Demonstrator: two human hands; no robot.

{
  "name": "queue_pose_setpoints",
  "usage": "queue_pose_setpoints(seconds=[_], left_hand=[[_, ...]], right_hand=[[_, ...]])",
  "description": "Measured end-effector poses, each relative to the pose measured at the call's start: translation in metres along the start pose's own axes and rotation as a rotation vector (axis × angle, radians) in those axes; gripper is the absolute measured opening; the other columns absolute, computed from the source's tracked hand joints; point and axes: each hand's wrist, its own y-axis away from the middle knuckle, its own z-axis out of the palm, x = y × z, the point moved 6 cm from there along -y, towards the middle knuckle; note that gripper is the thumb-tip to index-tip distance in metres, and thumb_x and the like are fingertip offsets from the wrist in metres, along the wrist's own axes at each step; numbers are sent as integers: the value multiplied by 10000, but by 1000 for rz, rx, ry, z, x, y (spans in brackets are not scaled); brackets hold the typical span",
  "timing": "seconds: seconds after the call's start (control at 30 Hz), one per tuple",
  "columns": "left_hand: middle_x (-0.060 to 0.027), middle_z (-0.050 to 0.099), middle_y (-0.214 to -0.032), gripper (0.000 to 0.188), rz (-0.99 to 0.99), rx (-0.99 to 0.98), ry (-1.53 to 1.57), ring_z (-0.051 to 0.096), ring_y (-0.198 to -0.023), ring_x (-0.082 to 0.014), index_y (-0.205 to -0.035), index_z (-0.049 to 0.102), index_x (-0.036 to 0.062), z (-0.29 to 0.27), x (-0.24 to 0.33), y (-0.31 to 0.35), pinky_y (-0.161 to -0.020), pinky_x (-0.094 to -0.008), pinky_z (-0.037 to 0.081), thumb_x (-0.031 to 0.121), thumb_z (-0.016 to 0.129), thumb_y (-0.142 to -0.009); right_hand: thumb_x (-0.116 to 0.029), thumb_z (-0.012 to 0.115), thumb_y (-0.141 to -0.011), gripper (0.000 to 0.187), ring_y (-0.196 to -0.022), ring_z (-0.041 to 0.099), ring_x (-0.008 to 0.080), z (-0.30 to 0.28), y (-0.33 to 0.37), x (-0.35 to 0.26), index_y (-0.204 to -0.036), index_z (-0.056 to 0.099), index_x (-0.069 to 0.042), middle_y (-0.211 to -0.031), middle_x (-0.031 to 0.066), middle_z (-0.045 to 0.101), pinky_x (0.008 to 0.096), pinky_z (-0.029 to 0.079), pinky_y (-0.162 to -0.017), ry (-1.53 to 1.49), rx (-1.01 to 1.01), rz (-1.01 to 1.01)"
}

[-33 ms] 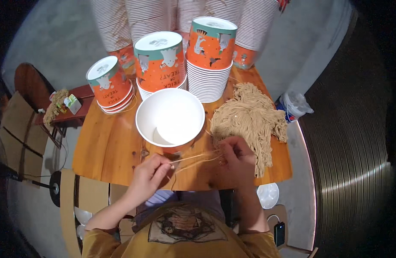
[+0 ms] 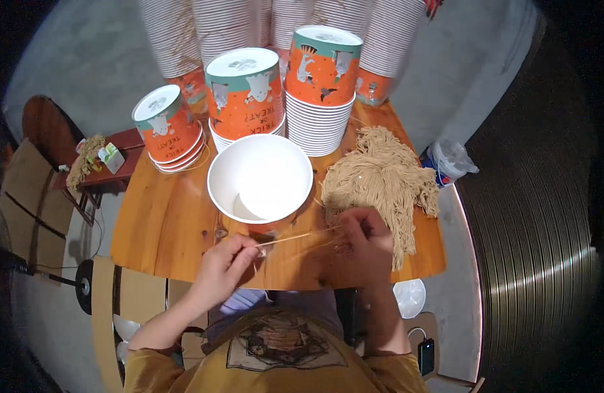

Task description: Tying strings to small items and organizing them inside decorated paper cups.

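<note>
A thin tan string (image 2: 292, 238) stretches between my hands, just in front of a white bucket. My left hand (image 2: 226, 265) pinches one end between thumb and forefinger, with a short loose tail hanging below. My right hand (image 2: 362, 239) is closed on the other part of the string, its fingers partly in shadow. The white paper bucket (image 2: 262, 177) lies tilted, its mouth facing me, on the wooden table (image 2: 164, 229). Beside my right hand spreads a thick bundle of tan string (image 2: 377, 170).
Upside-down orange buckets stand behind: a short stack (image 2: 167, 134), a middle stack (image 2: 246, 98) and a tall stack (image 2: 321, 85). More white-rimmed stacks (image 2: 223, 33) rise at the back. A bin with a plastic bag (image 2: 449, 160) stands right; a red bench (image 2: 121, 154) is left.
The string between my hands is pulled straighter, and its lower loop has shrunk. My left hand has shifted slightly left and down.
</note>
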Motion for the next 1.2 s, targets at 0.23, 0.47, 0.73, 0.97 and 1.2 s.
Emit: queue_pose_setpoints(seconds=[0.23,0.47,0.73,0.97,1.2], left_hand=[[-11,619,-795,194,-308,-187,378,541,-697,-63,-962,576,18,-8,-23,1,-632,-203,445,203,517,-967],[27,578,-768,191,-575,-224,362,480,-659,-38,-962,576,68,-22,-32,10,-555,-181,384,252,524,-964],[19,529,-722,191,-352,-108,81,497,-636,-66,-877,567,33,-43,-36,12,-565,-228,412,202,528,-956],[-127,548,-840,236,460,-196,-574,593,-780,-305,-1026,568,27,-2,72,5,-623,-383,486,64,615,-798],[-110,553,-856,357,534,-225,-550,594,-799,-277,-1142,521,31,15,89,-11,-608,-356,495,47,587,-791]], right_hand=[[-109,608,-889,67,-627,516,101,-24,-12,20,-883,593,-45,-715,17,566,259,422,-561,263,111,-149],[-128,598,-884,87,-757,597,320,-21,-13,7,-885,579,-43,-819,156,600,397,474,-667,750,260,-376],[-110,608,-859,73,-761,579,330,-23,-6,4,-902,592,-54,-845,137,607,417,468,-683,1033,234,-413],[-230,600,-887,405,-947,596,280,64,55,-42,-1216,484,-25,-1146,183,566,366,484,-820,35,-466,-316],[-175,606,-888,331,-763,599,195,61,45,-8,-1184,516,-59,-920,120,623,321,490,-709,-247,-400,39]])
